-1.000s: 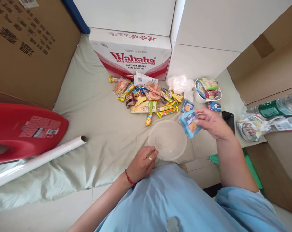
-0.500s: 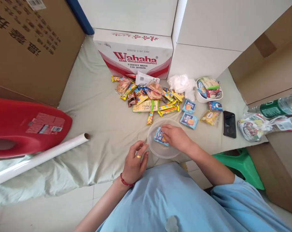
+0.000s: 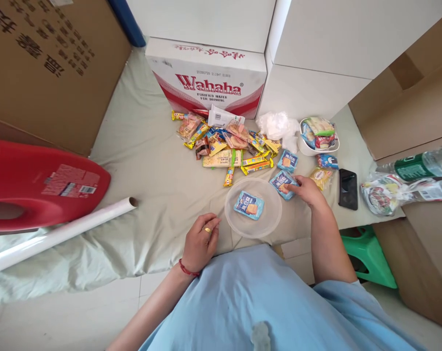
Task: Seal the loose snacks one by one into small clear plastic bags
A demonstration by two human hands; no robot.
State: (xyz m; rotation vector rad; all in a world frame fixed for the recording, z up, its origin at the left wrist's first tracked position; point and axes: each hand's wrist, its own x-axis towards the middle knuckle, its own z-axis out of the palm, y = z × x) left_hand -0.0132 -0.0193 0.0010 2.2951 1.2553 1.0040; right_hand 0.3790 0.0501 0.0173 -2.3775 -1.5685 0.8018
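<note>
Reaching w/ the right hand (image 3: pixel 307 191) over the desk (image 3: pixel 158 185), fingers (image 3: pixel 292 185) narrowing into a pinch on the right edge of a blue cracker pkt (image 3: pixel 281 182). That pkt is lying flat on the cloth, just right of the clear bowl (image 3: pixel 270 222), so it's sitting right under the fingertips, touching them. A 2nd blue pkt (image 3: pixel 248 204) is lying inside the bowl. Left hand (image 3: pixel 201 241) is resting on the cloth just left of the bowl, fingers half curled, holding nothing. Snack pile (image 3: pixel 228 144) is sitting behind the bowl, phone (image 3: pixel 347 188) near the right wrist.
</note>
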